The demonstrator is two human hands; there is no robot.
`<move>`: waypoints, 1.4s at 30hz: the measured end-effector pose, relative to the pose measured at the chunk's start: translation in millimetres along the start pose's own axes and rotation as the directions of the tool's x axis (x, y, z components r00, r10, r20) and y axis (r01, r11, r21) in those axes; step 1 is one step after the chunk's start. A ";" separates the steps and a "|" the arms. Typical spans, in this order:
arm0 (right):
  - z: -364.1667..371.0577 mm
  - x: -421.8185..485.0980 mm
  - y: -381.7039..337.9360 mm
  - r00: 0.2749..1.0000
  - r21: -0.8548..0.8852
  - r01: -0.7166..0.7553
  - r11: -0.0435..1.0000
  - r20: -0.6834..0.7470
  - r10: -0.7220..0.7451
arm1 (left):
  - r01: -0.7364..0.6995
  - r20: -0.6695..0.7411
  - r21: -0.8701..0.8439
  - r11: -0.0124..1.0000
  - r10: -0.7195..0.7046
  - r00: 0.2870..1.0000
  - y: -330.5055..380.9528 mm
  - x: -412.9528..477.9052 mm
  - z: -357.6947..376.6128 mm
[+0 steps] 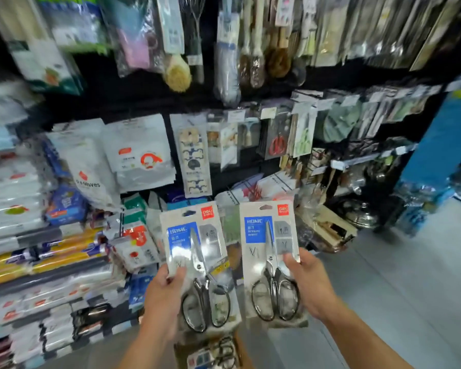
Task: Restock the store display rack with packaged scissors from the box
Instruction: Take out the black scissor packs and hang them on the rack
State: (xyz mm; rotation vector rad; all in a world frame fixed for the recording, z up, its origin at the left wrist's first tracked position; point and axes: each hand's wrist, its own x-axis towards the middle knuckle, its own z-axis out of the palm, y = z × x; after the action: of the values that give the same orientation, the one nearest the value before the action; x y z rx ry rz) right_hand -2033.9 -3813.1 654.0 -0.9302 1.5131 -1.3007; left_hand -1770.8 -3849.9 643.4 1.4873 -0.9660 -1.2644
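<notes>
The left pack (194,243) and right pack (269,235) are pale grey with blue panels and red logos. Their scissors (270,259) have black handles. There are gold rolls (37,257) at nine o'clock and a blue pillar (442,139) at three.

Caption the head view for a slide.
Left hand holds the left scissors pack, right hand the right scissors pack, before the display rack, box below.

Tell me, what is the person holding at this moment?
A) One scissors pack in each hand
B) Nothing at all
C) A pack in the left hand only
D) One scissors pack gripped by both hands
A: the left hand grips the left scissors pack and the right hand grips the right scissors pack, and the two packs are held apart, side by side.
</notes>
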 end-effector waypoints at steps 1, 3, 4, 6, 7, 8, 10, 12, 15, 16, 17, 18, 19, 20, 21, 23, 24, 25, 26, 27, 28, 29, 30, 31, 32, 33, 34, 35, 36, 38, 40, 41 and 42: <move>-15.5 -10.0 -6.9 1.000 0.029 0.001 1.000 -0.001 -0.001 | -0.009 0.004 -0.004 1.000 0.009 1.000 7.0 -16.4 10.6; -50.5 -29.1 -16.1 1.000 0.066 -0.009 0.998 0.013 0.009 | 0.004 0.008 -0.018 1.000 -0.004 1.000 16.7 -48.9 34.1; -68.7 -37.7 -19.5 1.000 0.079 -0.008 0.997 0.016 0.007 | 0.001 0.001 -0.020 1.000 -0.001 1.000 20.8 -65.3 46.1; -104.5 -52.0 -25.0 1.000 0.096 -0.018 0.995 -0.001 0.018 | -0.025 -0.013 -0.011 1.000 0.024 1.000 25.1 -92.8 69.4; -121.6 -59.0 -27.0 0.999 0.101 -0.031 0.994 -0.016 0.033 | -0.053 -0.023 0.002 0.999 0.053 0.998 25.8 -105.2 80.8; -137.7 -65.9 -29.6 0.999 0.100 -0.041 0.994 -0.028 0.044 | -0.078 -0.036 0.012 0.997 0.078 0.996 26.2 -116.4 90.9; -169.2 -77.8 -35.2 0.998 0.095 -0.043 0.995 -0.031 0.046 | -0.100 -0.037 0.020 0.995 0.101 0.994 26.0 -134.5 108.2; -195.5 -88.3 -41.5 1.000 0.052 -0.010 0.999 -0.010 0.011 | -0.088 -0.037 0.017 0.996 0.089 0.995 26.7 -148.4 121.1; -224.1 -94.5 -51.7 0.999 0.006 0.042 0.999 -0.017 -0.042 | -0.099 -0.038 0.027 0.995 0.100 0.994 31.1 -160.5 136.9; -231.0 -93.8 -54.1 0.998 -0.008 0.057 0.998 -0.035 -0.057 | -0.117 -0.037 0.027 0.993 0.118 0.992 35.1 -163.8 141.3; -235.7 -92.3 -56.6 0.996 -0.022 0.064 0.998 -0.060 -0.065 | -0.131 -0.037 0.020 0.991 0.132 0.991 38.3 -164.6 144.3; -239.7 -90.4 -58.6 0.994 -0.031 0.067 0.997 -0.082 -0.069 | -0.137 -0.031 0.021 0.990 0.138 0.990 42.6 -166.0 147.3; -242.9 -87.4 -60.3 0.993 -0.030 0.069 0.997 -0.093 -0.072 | -0.138 -0.023 0.022 0.990 0.138 0.990 45.1 -165.5 151.1; -245.4 -84.3 -61.5 0.993 -0.023 0.071 0.997 -0.096 -0.073 | -0.142 -0.020 0.033 0.989 0.143 0.990 49.3 -165.9 155.3; -246.8 -80.8 -62.1 0.993 -0.016 0.068 0.998 -0.098 -0.070 | -0.149 -0.018 0.042 0.988 0.150 0.989 50.7 -163.4 159.2; -250.5 -69.6 -61.4 0.994 -0.004 0.041 0.999 -0.106 -0.041 | -0.167 -0.018 0.046 0.985 0.168 0.986 54.0 -157.0 169.5; -252.9 -62.6 -61.0 0.994 0.009 0.014 1.000 -0.108 -0.013 | -0.169 -0.018 0.044 0.985 0.170 0.985 56.0 -152.7 175.5; -255.4 -55.0 -60.0 0.994 0.022 -0.015 1.000 -0.109 0.017 | -0.167 -0.017 0.036 0.985 0.168 0.986 56.5 -146.5 182.7; -258.4 -46.6 -59.3 0.993 0.029 -0.038 0.999 -0.109 0.041 | -0.163 -0.015 0.027 0.986 0.163 0.986 58.7 -141.2 190.0; -261.4 -37.3 -59.1 0.993 0.028 -0.049 0.998 -0.105 0.051 | -0.163 -0.012 0.022 0.986 0.164 0.986 59.0 -133.1 197.6; -265.0 -26.9 -59.0 0.994 0.026 -0.051 0.998 -0.099 0.053 | -0.165 -0.007 0.026 0.986 0.165 0.986 59.9 -125.1 205.9; -268.1 -14.9 -58.5 0.994 0.025 -0.047 0.999 -0.096 0.049 | -0.171 -0.006 0.029 0.985 0.171 0.985 59.0 -113.8 214.1; -270.5 -2.0 -58.3 0.994 0.027 -0.041 0.999 -0.098 0.044 | -0.176 -0.007 0.021 0.984 0.176 0.984 58.1 -100.8 222.6; -271.9 11.9 -58.8 0.994 0.026 -0.033 0.999 -0.102 0.036 | -0.179 -0.004 -0.001 0.984 0.179 0.984 57.0 -86.5 230.9; -273.4 27.5 -60.2 0.994 0.025 -0.022 0.999 -0.104 0.024 | -0.178 0.000 -0.022 0.984 0.178 0.984 57.0 -72.4 239.7; -274.2 44.4 -61.8 0.994 0.024 -0.011 1.000 -0.107 0.013 | -0.168 0.003 -0.039 0.985 0.168 0.986 56.7 -57.5 248.1; -274.5 61.9 -64.1 0.994 0.023 -0.004 1.000 -0.112 0.007 | -0.152 0.002 -0.053 0.987 0.152 0.988 57.8 -43.5 256.2; -273.8 78.8 -66.9 0.993 0.024 0.000 1.000 -0.115 0.003 | -0.132 -0.002 -0.075 0.988 0.132 0.991 59.4 -29.7 263.7; -272.4 94.9 -70.2 0.994 0.028 0.001 1.000 -0.112 0.003 | -0.108 -0.004 -0.095 0.990 0.108 0.994 61.7 -17.0 270.1; -270.9 125.2 -76.7 0.994 0.034 0.010 0.999 -0.111 -0.006 | -0.070 -0.002 -0.105 0.992 0.071 0.998 65.5 8.2 282.6; -274.1 152.3 -83.2 0.992 0.022 0.040 0.999 -0.117 -0.037 | -0.073 -0.004 -0.086 0.994 0.072 0.997 70.8 31.2 296.8; -277.6 164.8 -85.5 0.992 0.023 0.046 0.999 -0.117 -0.043 | -0.082 -0.006 -0.080 0.993 0.082 0.997 73.6 42.2 304.2; -282.5 177.3 -87.1 0.992 0.033 0.043 0.999 -0.120 -0.039 | -0.091 -0.005 -0.076 0.993 0.091 0.996 76.6 53.3 312.7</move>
State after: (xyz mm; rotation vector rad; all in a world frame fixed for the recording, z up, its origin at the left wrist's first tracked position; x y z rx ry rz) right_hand -2358.5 -3907.7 721.7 -0.8779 1.5642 -1.4306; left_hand -2070.7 -3969.6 690.7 1.3700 -0.9642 -1.2210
